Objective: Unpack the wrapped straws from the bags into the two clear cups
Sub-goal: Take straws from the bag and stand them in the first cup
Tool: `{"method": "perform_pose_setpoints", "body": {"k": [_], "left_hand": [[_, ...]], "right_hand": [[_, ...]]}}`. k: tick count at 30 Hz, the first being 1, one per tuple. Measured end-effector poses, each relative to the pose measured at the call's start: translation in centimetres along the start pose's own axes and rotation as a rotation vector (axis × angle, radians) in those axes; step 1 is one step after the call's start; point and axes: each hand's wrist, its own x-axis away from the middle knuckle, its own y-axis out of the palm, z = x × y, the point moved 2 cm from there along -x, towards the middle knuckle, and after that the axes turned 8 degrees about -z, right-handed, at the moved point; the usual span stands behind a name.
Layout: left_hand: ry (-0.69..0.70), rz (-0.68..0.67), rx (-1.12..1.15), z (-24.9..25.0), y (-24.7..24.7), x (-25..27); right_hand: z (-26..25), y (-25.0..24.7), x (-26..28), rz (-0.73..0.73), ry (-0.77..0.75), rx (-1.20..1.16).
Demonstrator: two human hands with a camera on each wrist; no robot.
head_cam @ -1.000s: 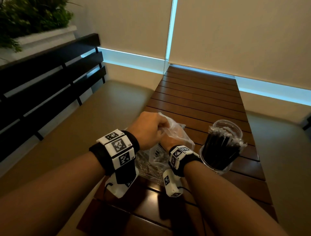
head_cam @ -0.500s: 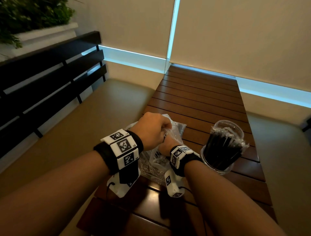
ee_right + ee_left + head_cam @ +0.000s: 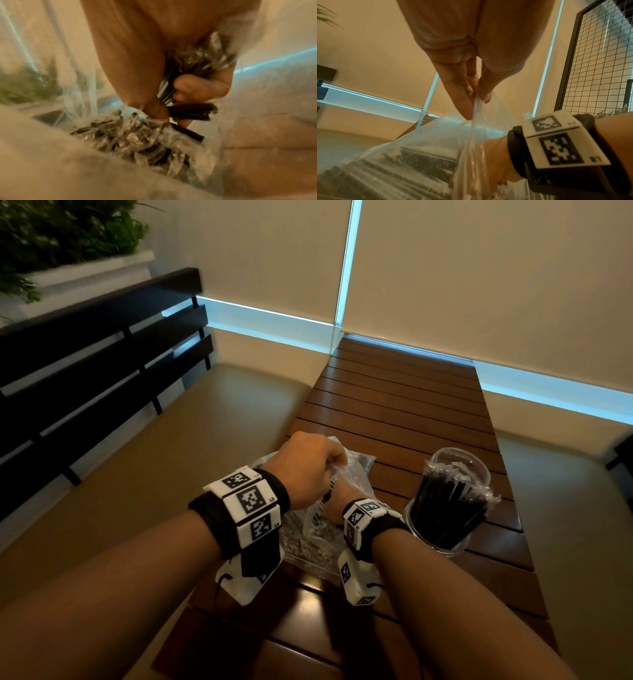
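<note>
A clear plastic bag (image 3: 352,474) of wrapped black straws lies on the slatted wooden table (image 3: 404,405). My left hand (image 3: 305,463) pinches the bag's upper edge (image 3: 481,108) and holds it up. My right hand (image 3: 342,491) is inside the bag, mostly hidden in the head view. In the right wrist view its fingers (image 3: 197,86) curl round a bundle of wrapped black straws (image 3: 190,111), with more straws (image 3: 133,136) heaped below. A clear cup (image 3: 448,501) packed with black straws stands right of the bag. Only one cup shows.
A tan cushioned bench (image 3: 171,467) with a dark slatted backrest (image 3: 85,378) runs along the table's left. A second cushion (image 3: 575,525) lies to the right. Window blinds (image 3: 479,268) close off the table's far end. A planter (image 3: 68,244) sits at top left.
The raised top of the bag has sunk lower and my right hand has gone deeper into it. My left hand stays pinched on the bag's edge.
</note>
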Motion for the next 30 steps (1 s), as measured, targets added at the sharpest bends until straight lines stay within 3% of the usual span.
{"method": "perform_pose_setpoints", "body": {"k": [2,5,9,13,18,23,28,30], "left_hand": [[-0.008,0.010,0.004,-0.3,0.1,-0.1],[-0.030,0.020,0.015,-0.6,0.3,-0.2],[-0.054,0.060,0.011,-0.1,0.7,-0.8],[-0.107,0.083,-0.006,0.4,1.1,-1.8],[-0.200,0.049,-0.034,1.1,1.7,-2.6],[-0.257,0.016,-0.036,2.8,2.3,-2.4],[-0.323,-0.062,0.026,4.2,3.0,-1.5],[-0.250,-0.071,0.062,6.0,3.0,-1.4]], "right_hand": [[-0.1,-0.3,0.3,0.000,-0.011,0.025],[-0.6,-1.4,1.5,-0.155,-0.057,-0.034],[-0.9,-3.3,3.1,-0.022,0.023,0.124],[0.1,-5.4,6.4,-0.071,-0.068,0.194],[3.4,-9.9,12.9,0.077,-0.103,0.425],[9.0,-14.2,18.1,0.167,0.027,0.529],[13.8,-16.4,20.9,0.367,0.152,0.361],[14.9,-16.4,21.0,0.436,0.160,0.183]]}}
